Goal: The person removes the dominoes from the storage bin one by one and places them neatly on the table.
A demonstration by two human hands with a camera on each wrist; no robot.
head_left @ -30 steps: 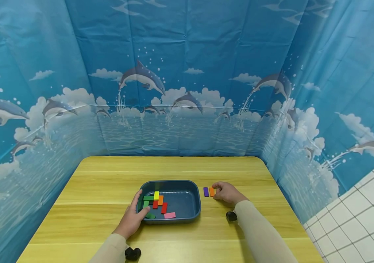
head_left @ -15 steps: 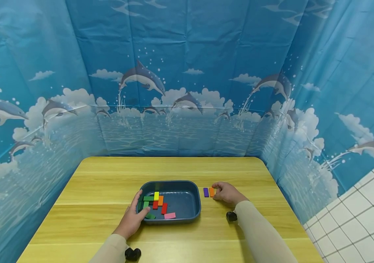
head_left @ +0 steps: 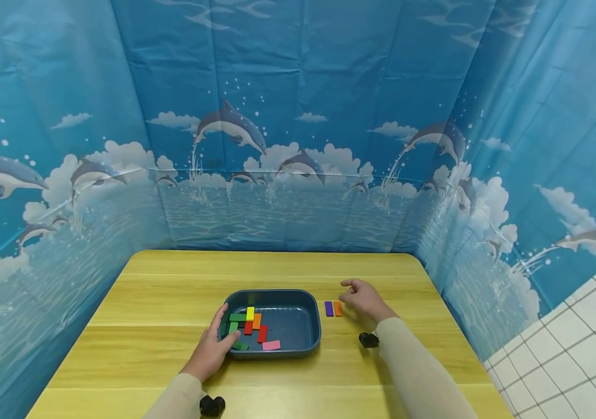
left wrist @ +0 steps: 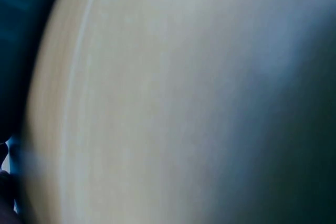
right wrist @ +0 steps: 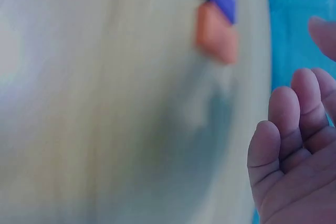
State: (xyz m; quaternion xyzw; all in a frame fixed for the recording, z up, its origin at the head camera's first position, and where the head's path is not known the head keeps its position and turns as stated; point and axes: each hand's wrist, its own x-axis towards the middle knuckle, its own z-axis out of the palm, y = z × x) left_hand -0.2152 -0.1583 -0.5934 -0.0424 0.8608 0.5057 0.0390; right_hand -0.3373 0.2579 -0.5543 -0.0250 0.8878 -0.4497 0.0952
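A dark blue plastic basin (head_left: 292,326) stands on the table, with several coloured blocks inside, among them a yellow block (head_left: 250,313) and a pink block (head_left: 271,345). My left hand (head_left: 211,346) holds the basin's left side, thumb over the rim and fingers along the outer wall. Right of the basin, a purple block (head_left: 329,308) and an orange block (head_left: 338,308) lie side by side on the table. My right hand (head_left: 366,299) hovers just beside the orange block, holding nothing. In the right wrist view its fingers (right wrist: 283,111) are loosely bent, apart from both blocks.
The wood-grain table (head_left: 172,291) has rounded far corners. A blue dolphin-print curtain (head_left: 298,116) hangs behind it and along the sides. White tiles (head_left: 575,349) show at the right. The left wrist view is mostly blurred.
My right hand has let go at the orange block and lifted slightly up and away, its fingers spreading. Both blocks stay in place. The left hand and basin have not moved.
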